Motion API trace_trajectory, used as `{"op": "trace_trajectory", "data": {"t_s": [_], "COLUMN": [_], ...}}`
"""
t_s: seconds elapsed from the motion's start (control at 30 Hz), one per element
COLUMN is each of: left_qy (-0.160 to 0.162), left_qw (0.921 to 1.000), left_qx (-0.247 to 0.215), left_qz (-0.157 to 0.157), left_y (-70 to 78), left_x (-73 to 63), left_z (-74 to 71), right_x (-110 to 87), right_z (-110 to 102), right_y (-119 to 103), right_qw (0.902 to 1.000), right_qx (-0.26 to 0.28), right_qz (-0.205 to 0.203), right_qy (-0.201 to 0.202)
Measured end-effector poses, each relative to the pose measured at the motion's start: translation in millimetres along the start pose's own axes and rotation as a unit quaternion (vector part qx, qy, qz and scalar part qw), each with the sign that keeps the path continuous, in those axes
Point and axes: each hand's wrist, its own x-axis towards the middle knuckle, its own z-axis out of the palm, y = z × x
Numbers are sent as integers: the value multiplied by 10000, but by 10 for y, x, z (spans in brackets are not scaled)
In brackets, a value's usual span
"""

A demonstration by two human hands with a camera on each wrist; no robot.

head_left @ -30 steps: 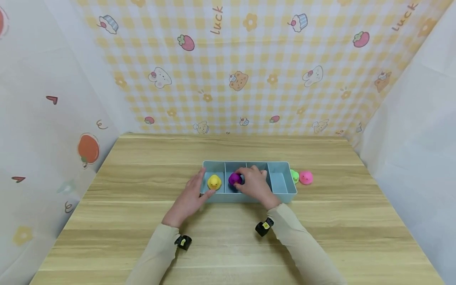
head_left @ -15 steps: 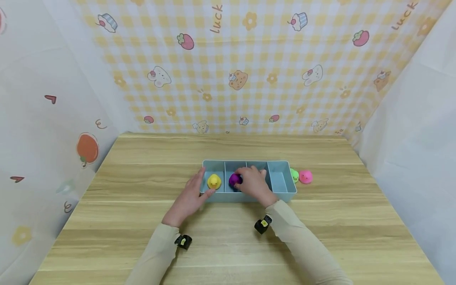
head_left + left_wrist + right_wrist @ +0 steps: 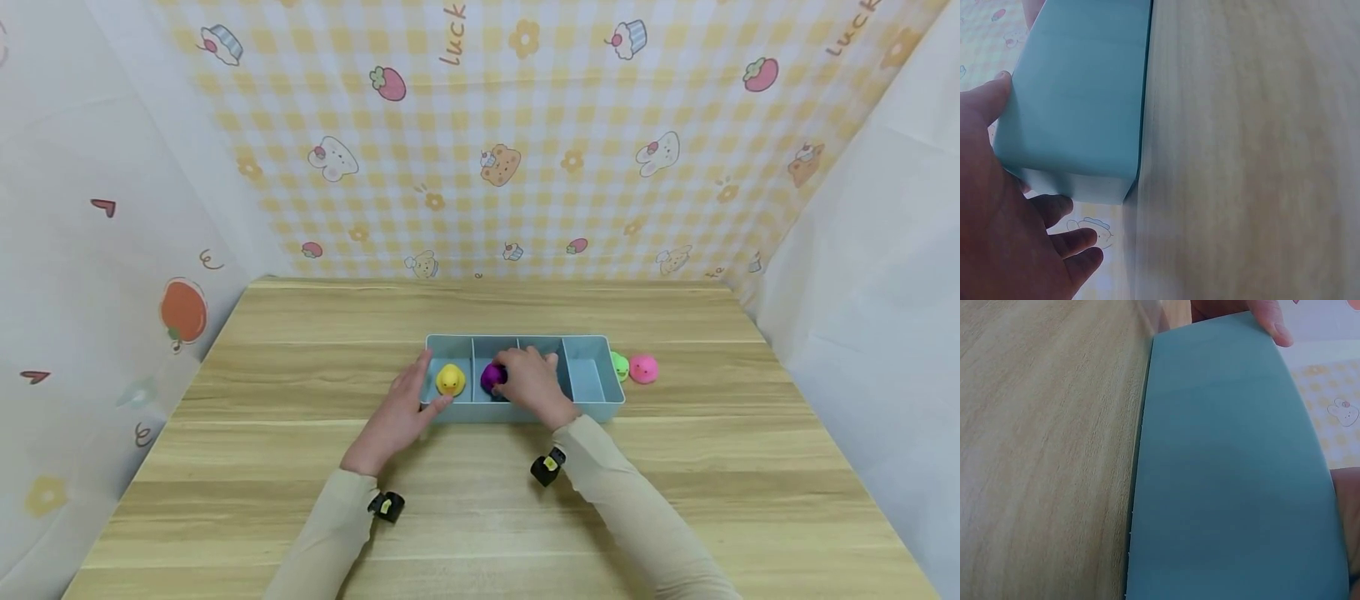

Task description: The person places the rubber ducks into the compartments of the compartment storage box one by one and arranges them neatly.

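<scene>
A blue-grey box with several compartments in a row stands on the wooden table. My left hand rests on its left end, fingers spread along the end wall and the thumb at the front rim. In the left wrist view, my left hand has its lower fingers apart from the box. A yellow toy duck sits in the leftmost compartment. In the second compartment, my right hand pinches a purple toy duck. That hand covers much of the third compartment and part of the purple duck.
Beyond the box's right end, a green toy duck and a pink toy duck sit on the table. The box partly hides the green one. A checked cloth hangs behind the table, with pale sheets at both sides.
My right wrist has shifted slightly left, and the hand covers a little more of the purple duck. The left hand stays on the box. The head view has tilted slightly.
</scene>
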Motion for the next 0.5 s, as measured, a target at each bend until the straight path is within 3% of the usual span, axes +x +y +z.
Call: {"op": "trace_trajectory", "data": {"t_s": [0.5], "left_qy": [-26], "left_qw": [10000], "left_qx": [-59], "left_qz": [-34], "left_y": [-30], "left_x": [3], "left_z": [19], "right_x": [-19], "right_z": [-26], "right_y": [-10], "right_qw": [9995], "right_qx": [-277], "right_qz": [-99], "right_qy": [-108]}}
